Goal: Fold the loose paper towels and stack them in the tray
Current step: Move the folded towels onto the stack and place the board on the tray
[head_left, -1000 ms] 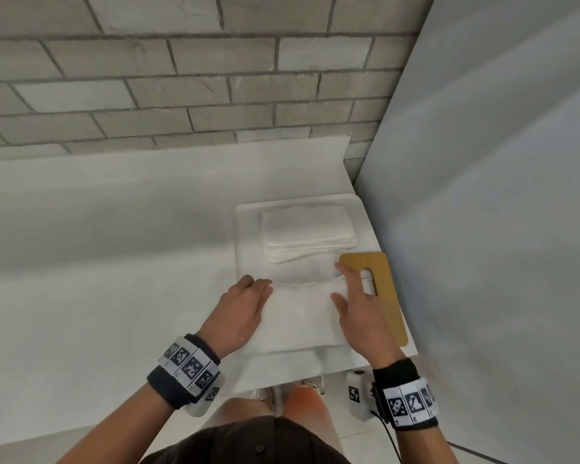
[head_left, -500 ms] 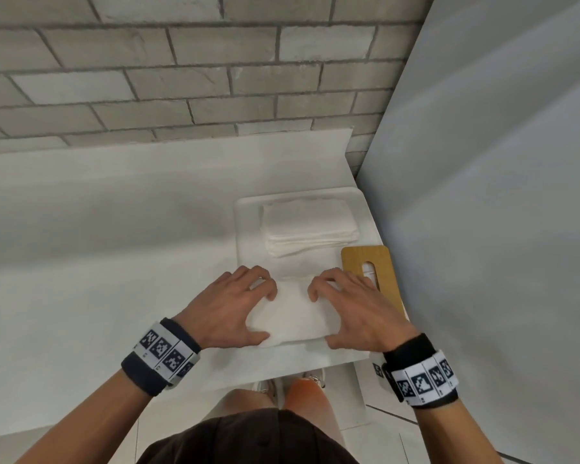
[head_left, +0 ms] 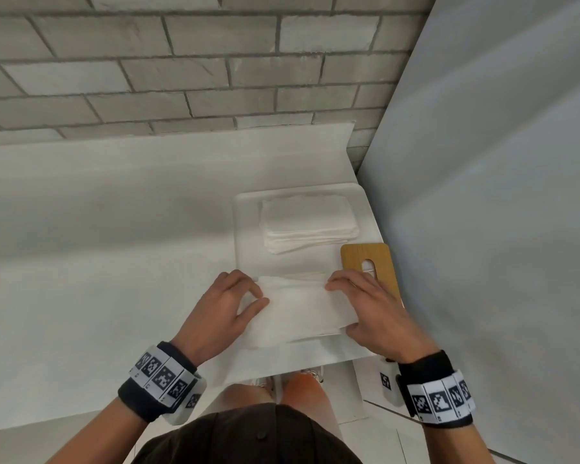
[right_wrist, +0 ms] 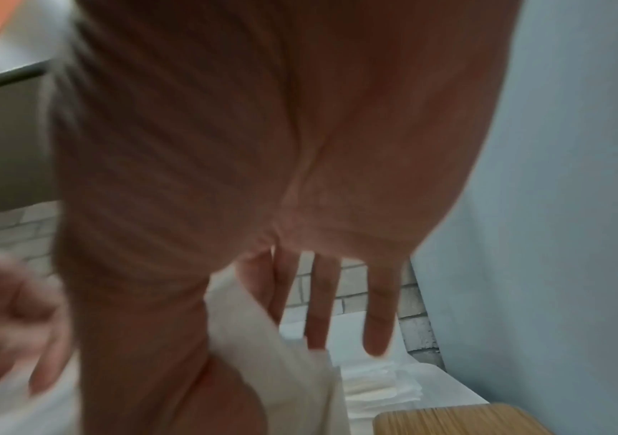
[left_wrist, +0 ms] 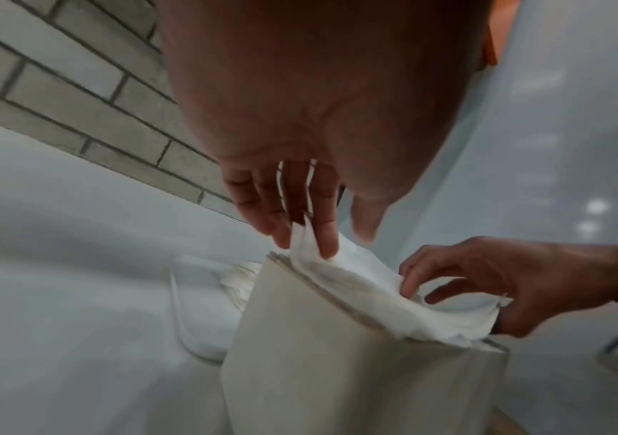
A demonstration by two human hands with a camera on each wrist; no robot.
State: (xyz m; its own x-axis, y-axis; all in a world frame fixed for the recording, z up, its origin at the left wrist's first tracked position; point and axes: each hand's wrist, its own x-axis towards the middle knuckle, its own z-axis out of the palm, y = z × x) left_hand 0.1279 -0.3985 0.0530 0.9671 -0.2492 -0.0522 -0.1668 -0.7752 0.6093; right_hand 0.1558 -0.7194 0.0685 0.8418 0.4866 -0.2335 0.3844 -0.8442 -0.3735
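Note:
A folded white paper towel (head_left: 302, 309) is held between both hands just in front of the white tray (head_left: 245, 229). My left hand (head_left: 257, 296) pinches its left end and my right hand (head_left: 339, 306) pinches its right end. In the left wrist view the paper towel (left_wrist: 374, 291) sags between the left hand (left_wrist: 322, 238) and the right hand (left_wrist: 415, 291), lifted a little off the loose sheets (left_wrist: 337, 368) below. A stack of folded towels (head_left: 308, 226) lies in the tray's far half. The right wrist view shows the right hand (right_wrist: 262, 338) with the towel (right_wrist: 273, 362) against the thumb.
A wooden board (head_left: 372, 262) with a slot handle lies at the tray's right front corner, beside my right hand. A grey panel (head_left: 499, 229) rises close on the right. A brick wall (head_left: 181, 78) closes the back. The white counter (head_left: 98, 262) stretches to the left.
Both hands pressed down on the folded towel close together; now they have slid apart to its ends and pinch it, raising it slightly.

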